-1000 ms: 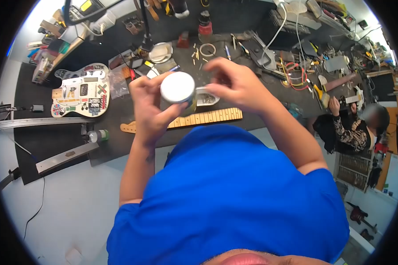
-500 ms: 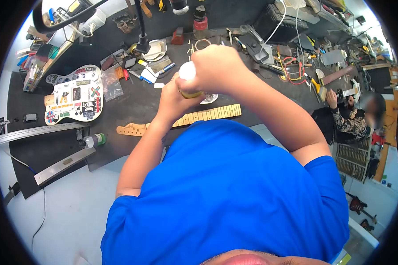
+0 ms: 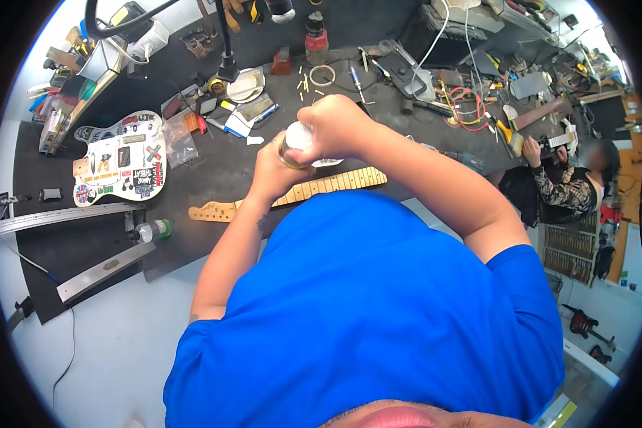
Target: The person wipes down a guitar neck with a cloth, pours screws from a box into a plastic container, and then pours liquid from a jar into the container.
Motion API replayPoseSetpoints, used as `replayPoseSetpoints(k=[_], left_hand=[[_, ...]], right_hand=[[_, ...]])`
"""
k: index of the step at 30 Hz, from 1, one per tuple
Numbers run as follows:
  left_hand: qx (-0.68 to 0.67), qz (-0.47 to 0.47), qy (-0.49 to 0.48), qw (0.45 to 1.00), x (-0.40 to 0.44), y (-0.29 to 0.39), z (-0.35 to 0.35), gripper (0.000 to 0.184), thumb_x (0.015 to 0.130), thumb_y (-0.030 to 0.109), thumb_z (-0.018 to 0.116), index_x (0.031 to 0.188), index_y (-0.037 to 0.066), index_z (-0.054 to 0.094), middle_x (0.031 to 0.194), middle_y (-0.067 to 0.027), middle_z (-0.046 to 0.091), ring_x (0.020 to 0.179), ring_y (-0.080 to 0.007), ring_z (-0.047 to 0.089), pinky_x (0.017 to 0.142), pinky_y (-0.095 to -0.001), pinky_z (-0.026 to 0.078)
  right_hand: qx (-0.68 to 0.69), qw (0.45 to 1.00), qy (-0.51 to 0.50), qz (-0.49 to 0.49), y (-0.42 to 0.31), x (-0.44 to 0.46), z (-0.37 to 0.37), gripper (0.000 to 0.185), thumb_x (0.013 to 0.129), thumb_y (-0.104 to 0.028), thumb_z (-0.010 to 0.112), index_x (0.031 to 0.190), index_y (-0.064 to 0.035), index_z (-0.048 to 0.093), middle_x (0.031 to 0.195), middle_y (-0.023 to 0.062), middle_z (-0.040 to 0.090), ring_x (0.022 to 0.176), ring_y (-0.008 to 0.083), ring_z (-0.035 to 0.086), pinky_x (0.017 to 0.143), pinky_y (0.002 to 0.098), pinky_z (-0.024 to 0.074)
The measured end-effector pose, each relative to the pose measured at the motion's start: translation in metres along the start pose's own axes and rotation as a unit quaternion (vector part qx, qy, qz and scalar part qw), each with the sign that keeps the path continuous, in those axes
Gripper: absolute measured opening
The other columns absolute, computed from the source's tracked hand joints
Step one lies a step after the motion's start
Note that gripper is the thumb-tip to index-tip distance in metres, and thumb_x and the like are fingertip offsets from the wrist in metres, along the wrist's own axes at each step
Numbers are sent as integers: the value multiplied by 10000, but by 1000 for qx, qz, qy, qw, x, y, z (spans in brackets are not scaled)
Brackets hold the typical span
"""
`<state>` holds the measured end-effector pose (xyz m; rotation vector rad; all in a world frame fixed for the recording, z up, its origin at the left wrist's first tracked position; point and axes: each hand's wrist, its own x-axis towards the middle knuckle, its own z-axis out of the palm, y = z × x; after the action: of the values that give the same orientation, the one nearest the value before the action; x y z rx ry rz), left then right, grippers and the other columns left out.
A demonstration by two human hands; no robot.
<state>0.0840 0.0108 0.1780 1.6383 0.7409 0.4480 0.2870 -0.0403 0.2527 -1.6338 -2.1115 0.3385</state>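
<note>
A jar with a white lid (image 3: 298,135) is held up over the dark bench. My left hand (image 3: 274,171) is wrapped round the jar's body from the left and below. The fingers of my right hand (image 3: 334,128) are closed on the lid from the right. Beneath my hands lies a light wooden guitar neck (image 3: 335,182), its headstock to the left and partly hidden by my left forearm. Part of a small shiny dish (image 3: 327,162) shows just behind the neck, mostly covered by my hands.
A stickered guitar body (image 3: 121,158) lies at the left, near a small bottle (image 3: 154,230) and a metal beam (image 3: 105,271). Pens, a tape ring (image 3: 322,75) and a screwdriver (image 3: 357,80) lie behind my hands. A co-worker (image 3: 567,182) sits at the right by cluttered tools.
My right hand, earlier open beside the jar, has moved left and closed on the white lid. My left hand has kept hold of the jar.
</note>
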Motion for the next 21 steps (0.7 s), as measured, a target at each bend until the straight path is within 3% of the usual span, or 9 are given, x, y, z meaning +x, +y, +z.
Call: replayPoseSetpoints(k=[2,5,6,9,10,13,15,17,21], left_hand=[[-77,-25,-45,996,-1,-11,0,675,672,60,935,1295,37,675,1167,-55,762,1077,-170,722,976,-373,575],[-85,-40,-60,994,-9,-10,4,703,682,68,937,1327,38,660,1212,-56,751,1115,-167,711,996,-371,569],[-86,-46,-63,993,-11,-6,5,703,684,77,937,1329,41,661,1223,-65,747,1132,-174,705,998,-376,565],[-63,-5,-39,997,-10,-11,5,711,679,80,934,1334,44,659,1211,-75,748,1129,-191,708,993,-378,562],[-33,8,-27,999,-9,-14,4,704,675,81,929,1326,44,663,1205,-82,751,1129,-205,713,994,-379,561],[54,36,8,998,-8,-21,-7,680,661,84,915,1297,44,677,1192,-104,758,1130,-249,728,994,-385,561],[105,43,27,993,-9,-25,-12,659,651,88,905,1272,42,688,1187,-118,761,1132,-282,735,995,-390,563],[189,32,30,981,-8,-23,-17,614,652,80,870,1240,41,697,1193,-148,757,1125,-342,730,988,-414,568],[252,32,24,967,-1,-40,-22,580,663,61,833,1227,47,696,1195,-160,754,1133,-366,718,985,-435,568]], right_hand=[[16,998,-9,-56,3,-1,1,531,684,-520,847,786,-26,681,713,162,672,689,382,704,670,481,567],[-8,994,-56,-93,-2,-2,-9,516,689,-505,845,778,-31,663,704,150,658,678,381,694,662,486,563],[-27,990,-116,-76,-6,0,-17,489,706,-462,851,849,-28,676,786,153,690,748,380,707,702,487,573],[1,986,-90,-138,-1,1,-31,483,733,-396,857,995,-25,694,924,157,715,877,379,719,772,490,578],[16,988,-96,-122,-1,-1,-42,525,763,-333,854,1169,-40,699,1069,165,724,989,370,719,846,476,584],[104,990,14,-92,17,-11,-45,578,773,-301,856,1273,-58,699,1087,164,722,973,332,716,880,432,584],[204,979,16,11,27,-26,-45,574,839,-254,847,1360,-80,679,1041,61,699,925,161,655,846,337,551],[293,952,35,80,45,-43,-32,561,883,-231,836,1393,-79,659,1021,-2,656,923,89,602,819,287,519],[475,855,102,180,72,-79,16,553,935,-248,794,1436,-77,633,1026,-29,619,899,68,556,800,247,477]])
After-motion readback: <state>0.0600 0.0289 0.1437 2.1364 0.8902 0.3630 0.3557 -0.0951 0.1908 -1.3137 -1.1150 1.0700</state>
